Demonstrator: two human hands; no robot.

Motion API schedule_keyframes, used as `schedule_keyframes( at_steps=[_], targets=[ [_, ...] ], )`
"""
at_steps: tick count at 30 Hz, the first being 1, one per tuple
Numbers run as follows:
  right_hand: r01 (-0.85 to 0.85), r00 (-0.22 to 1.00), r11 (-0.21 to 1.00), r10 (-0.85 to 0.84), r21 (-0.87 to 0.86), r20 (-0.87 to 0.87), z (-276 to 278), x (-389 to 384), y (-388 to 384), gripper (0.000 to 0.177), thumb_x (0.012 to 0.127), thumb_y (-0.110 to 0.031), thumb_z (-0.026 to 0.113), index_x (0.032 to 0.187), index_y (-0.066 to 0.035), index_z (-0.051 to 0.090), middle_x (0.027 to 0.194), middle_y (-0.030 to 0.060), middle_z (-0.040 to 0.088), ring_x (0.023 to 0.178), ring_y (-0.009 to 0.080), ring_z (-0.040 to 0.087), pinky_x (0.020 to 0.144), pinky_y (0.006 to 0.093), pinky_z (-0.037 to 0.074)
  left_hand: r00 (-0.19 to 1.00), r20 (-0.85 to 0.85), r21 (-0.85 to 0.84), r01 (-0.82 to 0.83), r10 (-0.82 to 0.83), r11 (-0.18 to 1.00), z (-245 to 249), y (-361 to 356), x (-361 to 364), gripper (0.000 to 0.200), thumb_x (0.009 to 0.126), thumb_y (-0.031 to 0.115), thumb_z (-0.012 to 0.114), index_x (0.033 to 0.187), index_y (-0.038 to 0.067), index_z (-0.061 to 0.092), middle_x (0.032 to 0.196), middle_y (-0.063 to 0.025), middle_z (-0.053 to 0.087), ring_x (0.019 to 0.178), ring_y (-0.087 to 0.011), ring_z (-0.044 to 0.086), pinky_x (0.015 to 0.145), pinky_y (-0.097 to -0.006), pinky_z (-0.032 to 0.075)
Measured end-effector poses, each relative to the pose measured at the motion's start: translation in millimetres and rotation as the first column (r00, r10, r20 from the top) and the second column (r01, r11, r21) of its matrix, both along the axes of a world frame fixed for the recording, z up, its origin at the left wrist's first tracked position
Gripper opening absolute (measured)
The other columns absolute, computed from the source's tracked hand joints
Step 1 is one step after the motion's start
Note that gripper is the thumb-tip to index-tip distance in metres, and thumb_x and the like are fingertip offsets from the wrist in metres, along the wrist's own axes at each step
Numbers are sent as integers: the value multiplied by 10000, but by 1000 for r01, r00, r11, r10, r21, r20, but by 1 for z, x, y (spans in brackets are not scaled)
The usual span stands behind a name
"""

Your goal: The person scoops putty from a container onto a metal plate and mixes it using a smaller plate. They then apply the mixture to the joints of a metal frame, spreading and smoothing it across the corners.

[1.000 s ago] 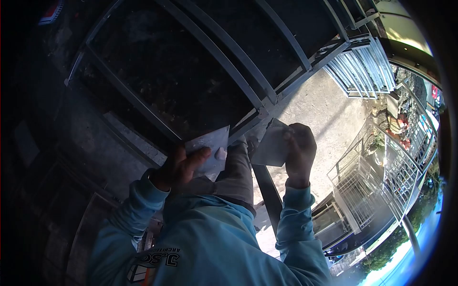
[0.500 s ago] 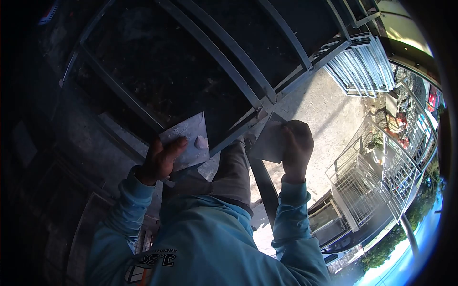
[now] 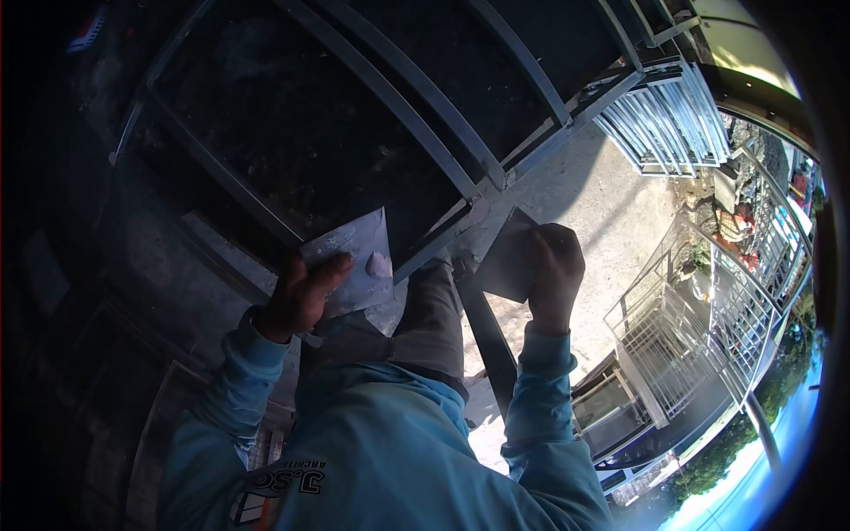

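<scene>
My left hand [image 3: 307,290] grips a flat, pale square plate [image 3: 359,243], thumb on its face. A small lump of light paste [image 3: 379,265] sits on that plate near its right edge. In my right hand [image 3: 556,270] is a darker flat plate [image 3: 506,258], held by its right side with a corner pointing up. The two plates are apart, both in front of my legs. Just beyond them lies the corner of a metal frame [image 3: 478,209] with dark panels behind its bars.
A stack of light metal frames [image 3: 666,119] stands at the upper right. White metal railings [image 3: 677,345] are at the right. A dark metal bar [image 3: 490,341] slants beside my legs [image 3: 431,314]. Sunlit concrete floor [image 3: 611,199] shows right of the frame.
Both plates have shifted slightly to the right in view. The large frame has moved slightly left and up in the view. Both hands keep their hold.
</scene>
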State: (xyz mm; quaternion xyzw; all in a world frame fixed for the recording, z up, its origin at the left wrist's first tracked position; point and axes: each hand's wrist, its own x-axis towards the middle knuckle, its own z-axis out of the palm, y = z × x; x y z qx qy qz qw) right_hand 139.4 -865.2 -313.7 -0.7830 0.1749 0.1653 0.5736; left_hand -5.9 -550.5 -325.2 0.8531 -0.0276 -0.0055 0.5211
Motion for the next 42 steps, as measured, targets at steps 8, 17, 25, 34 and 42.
schedule_keyframes(
  at_steps=[8,17,25,34,42],
  targets=[
    [-337,885,852,433,401,-174,45,-18,30,257,783,2,702,999,-11,563,874,37,595,809,125,574,732,263,459,740,-575,-796,-409,-347,447,17,-65,40,379,915,148,595,1261,1,542,1173,-113,619,1085,-189,582,960,-331,450],
    [-177,953,966,216,189,-211,16,-26,-40,339,729,-106,792,973,-23,573,863,51,634,765,151,611,700,264,492,831,-556,-419,-313,32,852,-13,-48,17,268,920,82,582,1183,52,621,1158,-155,587,1051,-258,596,923,-378,487],
    [292,906,665,38,687,-422,27,-37,-26,250,776,-60,734,982,-7,602,906,123,650,846,212,640,744,334,522,745,-666,-610,-534,-14,585,19,-48,45,277,908,103,585,1176,40,607,1152,-126,598,1049,-231,599,909,-366,490],
    [-315,654,901,434,-299,620,57,-27,-1,330,655,118,698,967,12,680,821,121,615,692,251,603,592,322,479,642,-755,-649,-701,-135,295,29,-75,65,336,942,190,498,1225,15,543,1133,-100,631,1020,-189,628,916,-357,509],
    [-497,613,853,476,-160,631,72,-10,-13,364,609,80,701,962,-7,690,806,89,595,692,224,591,556,316,473,705,-708,-642,-622,-37,448,43,-92,66,325,927,146,517,1209,-13,547,1116,-113,638,1003,-193,634,883,-351,526]
  ],
)
